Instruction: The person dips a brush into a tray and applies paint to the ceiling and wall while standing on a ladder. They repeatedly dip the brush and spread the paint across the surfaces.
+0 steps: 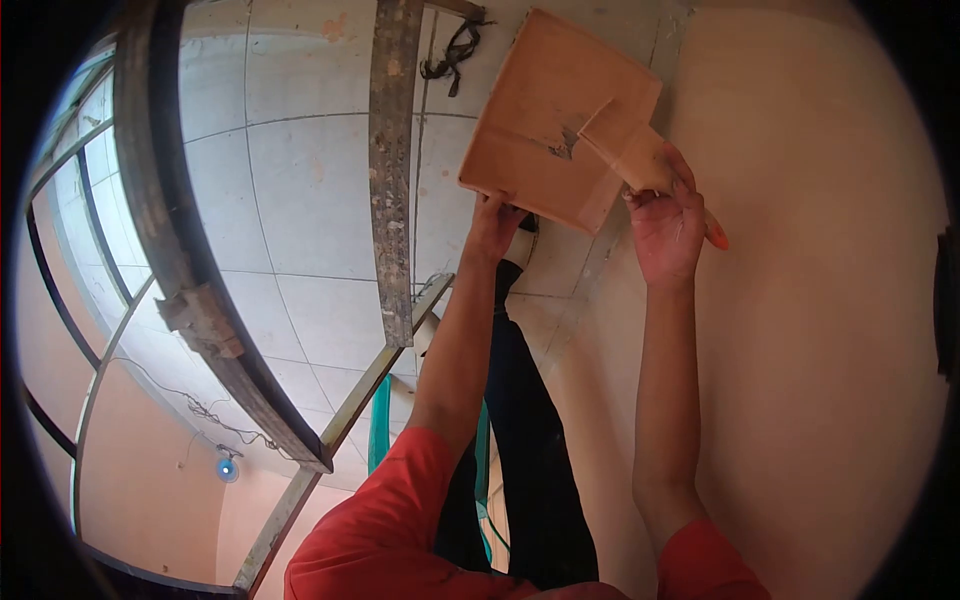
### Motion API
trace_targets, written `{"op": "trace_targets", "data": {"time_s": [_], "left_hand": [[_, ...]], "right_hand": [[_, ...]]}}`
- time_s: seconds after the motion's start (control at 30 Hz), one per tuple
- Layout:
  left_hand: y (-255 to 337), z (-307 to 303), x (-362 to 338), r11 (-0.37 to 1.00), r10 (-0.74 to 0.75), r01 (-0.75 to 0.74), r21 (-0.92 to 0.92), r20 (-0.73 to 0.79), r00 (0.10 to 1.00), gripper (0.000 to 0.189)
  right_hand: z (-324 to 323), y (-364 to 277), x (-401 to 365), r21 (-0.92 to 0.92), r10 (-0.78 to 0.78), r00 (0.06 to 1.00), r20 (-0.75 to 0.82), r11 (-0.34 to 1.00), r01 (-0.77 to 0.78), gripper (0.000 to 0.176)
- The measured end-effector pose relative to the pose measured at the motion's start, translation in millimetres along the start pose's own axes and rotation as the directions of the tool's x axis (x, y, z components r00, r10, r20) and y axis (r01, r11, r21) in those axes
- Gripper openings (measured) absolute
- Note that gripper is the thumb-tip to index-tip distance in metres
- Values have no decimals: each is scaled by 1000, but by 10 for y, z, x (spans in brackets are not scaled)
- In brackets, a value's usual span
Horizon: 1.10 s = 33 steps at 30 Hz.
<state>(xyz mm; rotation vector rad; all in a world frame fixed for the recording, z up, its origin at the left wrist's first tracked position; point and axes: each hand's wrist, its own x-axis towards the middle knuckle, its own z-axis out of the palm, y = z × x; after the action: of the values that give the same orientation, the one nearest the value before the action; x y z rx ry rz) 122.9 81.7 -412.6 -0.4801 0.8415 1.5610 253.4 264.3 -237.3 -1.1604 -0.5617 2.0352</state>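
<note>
A square paint tray [525,115], coated in peach-orange paint, is held at its near edge by my left hand [495,228], whose fingers grip the rim. My right hand [668,225] is closed on a wide paintbrush [625,145], covered in the same paint. The orange end of its handle sticks out to the right below the hand. The brush head lies over the tray's right part, beside a dark worn patch on the tray bottom. Whether its bristles touch the tray is unclear.
A peach wall [800,300] rises close on the right. Wooden scaffold planks [392,170] and a metal frame [365,400] stand left of my arms, above a tiled floor [310,190]. A dark strip of cloth [457,55] hangs near the plank's top. Something green shows beside my legs.
</note>
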Motion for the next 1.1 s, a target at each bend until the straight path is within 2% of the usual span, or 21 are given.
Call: {"op": "trace_targets", "data": {"time_s": [0.07,0.17,0.3,0.37,0.4,0.43,0.47,0.53,0.57,0.6,0.67,0.7,0.73,0.77,0.8,0.87,0.9,0.93,1.0,1.07,1.1], "left_hand": [[-55,70,-38,1000,-16,17,2,-99,995,59],[-31,170,-68,999,-33,32,-7,-140,990,58],[69,312,-197,998,-56,56,-1,-95,994,62],[184,393,-279,984,-144,163,68,-231,962,68],[214,456,-407,962,-145,209,175,-321,936,69],[261,531,-585,928,-118,249,278,-414,903,69],[344,676,-797,891,-22,211,402,-426,904,67],[544,1045,-1340,795,259,-86,600,-207,943,53],[785,1386,-1704,806,308,-213,552,-83,948,47],[1121,1718,-2053,791,330,-233,566,-74,941,47],[1798,2202,-2678,593,345,-370,716,189,919,42],[2067,2250,-2819,328,486,-427,842,238,841,41],[2327,2308,-2937,41,592,-414,909,312,743,40],[2582,2404,-2993,-119,718,-326,938,308,624,44],[2767,2518,-2955,-235,815,-210,949,310,489,47],[2941,2361,-2759,-200,921,-1,980,188,342,58],[2910,2156,-2684,-212,918,113,971,158,363,69],[2937,2058,-2647,-209,923,105,972,161,349,69],[2920,1905,-2664,-103,731,271,957,-112,673,70],[2879,1795,-2636,-161,793,182,970,18,608,66],[2874,1831,-2620,-100,792,157,982,-17,611,64]], "right_hand": [[65,-45,-72,14,26,999,-26,1000,-26,49],[148,-102,-145,-18,8,1000,-21,1000,-8,52],[280,-244,-268,-13,-25,999,-45,1000,24,52],[356,-354,-283,-65,-69,997,-26,996,67,52],[425,-417,-320,-43,-67,998,-5,997,67,52],[518,-466,-355,-48,-138,987,-80,990,134,50],[613,-511,-355,-52,-207,966,-153,978,201,48],[567,-524,-354,3,-217,966,-141,976,220,49],[531,-506,-322,18,-239,958,-157,969,245,50],[553,-466,-308,43,-240,960,-143,968,248,50],[612,-440,-319,65,-219,935,-279,967,246,54],[641,-446,-339,79,-222,937,-269,965,251,54],[658,-451,-408,135,-198,943,-267,961,240,55],[710,-484,-488,186,-176,948,-265,956,229,56],[758,-593,-569,168,-181,948,-262,958,230,56],[945,-702,-733,206,-174,934,-311,947,246,56],[1001,-743,-793,204,-178,937,-301,948,245,56],[1060,-773,-842,259,-164,943,-288,935,241,57],[1096,-789,-1013,309,-165,948,-273,918,249,59],[1152,-790,-1132,377,-149,965,-218,899,224,58],[1173,-822,-1172,403,-158,973,-165,890,213,56]]}}
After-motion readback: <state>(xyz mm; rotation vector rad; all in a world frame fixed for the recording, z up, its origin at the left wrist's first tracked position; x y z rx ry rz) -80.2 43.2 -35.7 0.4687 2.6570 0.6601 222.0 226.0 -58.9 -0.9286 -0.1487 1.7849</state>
